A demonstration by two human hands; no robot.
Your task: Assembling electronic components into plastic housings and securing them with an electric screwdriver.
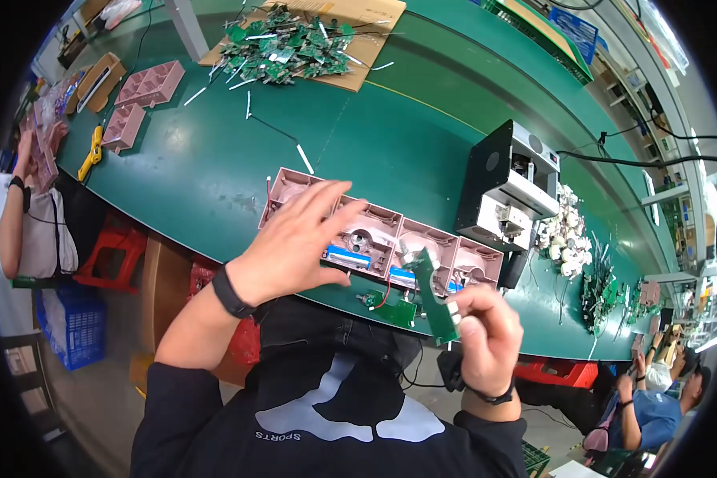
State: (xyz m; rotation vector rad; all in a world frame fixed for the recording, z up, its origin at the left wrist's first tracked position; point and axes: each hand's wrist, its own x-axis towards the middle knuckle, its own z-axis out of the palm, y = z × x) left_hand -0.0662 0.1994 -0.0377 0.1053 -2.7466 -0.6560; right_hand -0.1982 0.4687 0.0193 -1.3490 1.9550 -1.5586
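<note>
A row of pink plastic housings (404,227) lies along the near edge of the green workbench. Blue cylindrical batteries (347,256) sit in several of its compartments. My left hand (288,240) spreads over the left end of the row, fingers apart and nothing gripped; whether the fingertips touch the plastic I cannot tell. Pinched between thumb and fingers of my right hand (490,334) is a long green circuit board (433,307), tilted above the front edge of the housings. Below the row lie small green boards (396,311), with a red wire beside them.
A large heap of circuit boards (283,52) rests on cardboard at the back. A black and silver machine (511,187) stands right, beside white parts (566,235) and dark wired pieces (600,291). Further left are more pink housings (151,84) and a yellow tool (92,153). Other people work at both sides.
</note>
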